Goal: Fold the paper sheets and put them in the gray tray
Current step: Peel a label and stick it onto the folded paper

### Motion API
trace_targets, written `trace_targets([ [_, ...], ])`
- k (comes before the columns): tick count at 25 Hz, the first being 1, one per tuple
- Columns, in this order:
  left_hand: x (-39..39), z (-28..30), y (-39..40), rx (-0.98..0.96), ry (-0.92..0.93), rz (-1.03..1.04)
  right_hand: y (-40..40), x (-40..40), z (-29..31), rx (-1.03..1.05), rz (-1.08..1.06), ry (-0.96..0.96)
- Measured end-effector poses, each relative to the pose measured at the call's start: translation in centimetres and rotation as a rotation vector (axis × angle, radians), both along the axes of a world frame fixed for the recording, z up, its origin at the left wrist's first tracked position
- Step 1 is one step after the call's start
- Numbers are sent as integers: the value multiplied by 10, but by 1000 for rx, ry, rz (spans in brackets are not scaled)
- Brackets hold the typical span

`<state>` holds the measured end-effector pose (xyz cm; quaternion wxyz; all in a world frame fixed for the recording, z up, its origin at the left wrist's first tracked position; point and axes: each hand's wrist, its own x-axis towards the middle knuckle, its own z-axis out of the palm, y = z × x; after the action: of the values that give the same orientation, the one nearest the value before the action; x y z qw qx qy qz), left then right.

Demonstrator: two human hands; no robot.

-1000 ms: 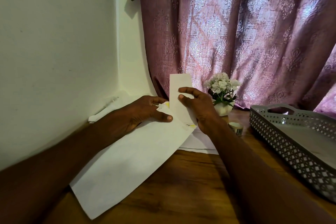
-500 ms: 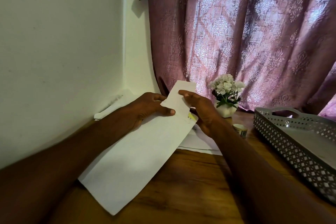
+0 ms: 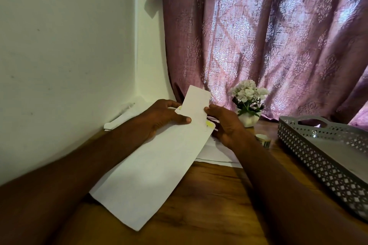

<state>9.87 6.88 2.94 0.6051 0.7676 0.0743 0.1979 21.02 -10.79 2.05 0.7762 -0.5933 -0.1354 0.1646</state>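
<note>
pinching the far end of a long white paper sheet [image 3: 151, 167], the left hand [image 3: 161, 117] has its thumb pressed on top near the sheet's left edge while the right hand [image 3: 223, 123] nips the right edge, and a short flap stands up between the two grips. the sheet's near end slants down across the wooden counter [image 3: 215, 201], overlapping more white sheets [image 3: 217, 155] lying flat under the right wrist. over on the right sits the gray tray [image 3: 318, 157], its perforated wall well apart from the paper with bare wood between, and a small flower pot [image 3: 248, 103] and a tape roll [image 3: 263, 139] stand near its far corner.
</note>
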Motion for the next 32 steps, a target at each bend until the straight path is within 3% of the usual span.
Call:
trace_targets([
  [11, 1, 0, 5, 32, -27, 8, 8, -11, 7, -29, -43, -55],
  [19, 2, 2, 8, 5, -16, 10, 8, -18, 6, -65, 24, 5],
  [32, -4, 3, 3, 8, 1, -10, 2, -22, 14, 246, -20, 206],
])
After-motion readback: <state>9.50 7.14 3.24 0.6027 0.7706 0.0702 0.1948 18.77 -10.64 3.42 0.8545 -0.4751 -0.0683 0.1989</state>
